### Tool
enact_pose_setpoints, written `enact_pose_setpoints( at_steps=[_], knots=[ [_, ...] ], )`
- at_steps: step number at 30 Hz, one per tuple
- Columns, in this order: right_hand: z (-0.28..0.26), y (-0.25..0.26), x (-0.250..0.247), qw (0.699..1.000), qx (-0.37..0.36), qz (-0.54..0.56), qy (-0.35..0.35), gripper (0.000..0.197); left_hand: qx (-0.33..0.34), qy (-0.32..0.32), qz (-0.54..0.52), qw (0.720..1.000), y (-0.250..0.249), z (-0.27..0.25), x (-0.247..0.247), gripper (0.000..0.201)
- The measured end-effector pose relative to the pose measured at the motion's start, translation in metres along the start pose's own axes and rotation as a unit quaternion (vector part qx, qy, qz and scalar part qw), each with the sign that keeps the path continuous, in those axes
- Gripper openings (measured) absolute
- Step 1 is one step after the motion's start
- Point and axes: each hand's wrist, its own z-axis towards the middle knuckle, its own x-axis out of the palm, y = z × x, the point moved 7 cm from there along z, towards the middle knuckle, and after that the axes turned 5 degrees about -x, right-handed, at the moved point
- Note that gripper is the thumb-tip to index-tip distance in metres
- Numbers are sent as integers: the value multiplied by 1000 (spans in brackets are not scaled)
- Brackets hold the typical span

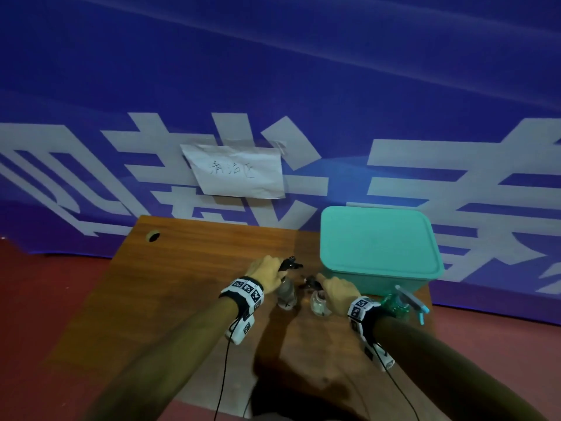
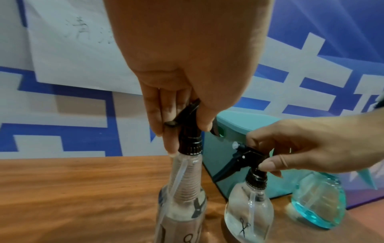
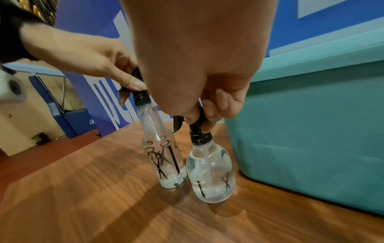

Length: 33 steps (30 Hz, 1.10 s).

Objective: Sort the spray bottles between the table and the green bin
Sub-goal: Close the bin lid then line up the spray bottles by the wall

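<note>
Two clear spray bottles with black trigger heads stand side by side on the wooden table (image 1: 188, 284). My left hand (image 1: 267, 273) grips the black head of the tall slim bottle (image 1: 287, 294) (image 2: 182, 197) (image 3: 162, 157). My right hand (image 1: 337, 291) pinches the head of the short round bottle (image 1: 318, 303) (image 2: 248, 210) (image 3: 210, 174). Both bottle bases sit on the wood. A blue-green spray bottle (image 1: 400, 303) (image 2: 318, 200) stands just right of my right wrist. The green bin (image 1: 379, 244) (image 3: 311, 131) sits at the table's back right, lid on.
A blue banner with white characters hangs behind the table, with a handwritten paper sign (image 1: 236, 171) taped to it. A cable hole (image 1: 152, 236) pierces the table's far left corner. Red floor lies on the left. Cables run from my wristbands (image 1: 246, 291).
</note>
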Motion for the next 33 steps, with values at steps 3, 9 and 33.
enact_pose_setpoints(
  at_steps=[3,9,33],
  knots=[
    [26,32,-17,999,-22,13,-20,44,-25,-5,22,999,37,2,-14,22],
    [82,72,-46,999,-35,12,-29,44,-93,-21,5,995,121,12,-42,19],
    [312,125,-87,996,-23,81,-38,26,-150,-111,-40,982,263,180,-131,25]
  ],
)
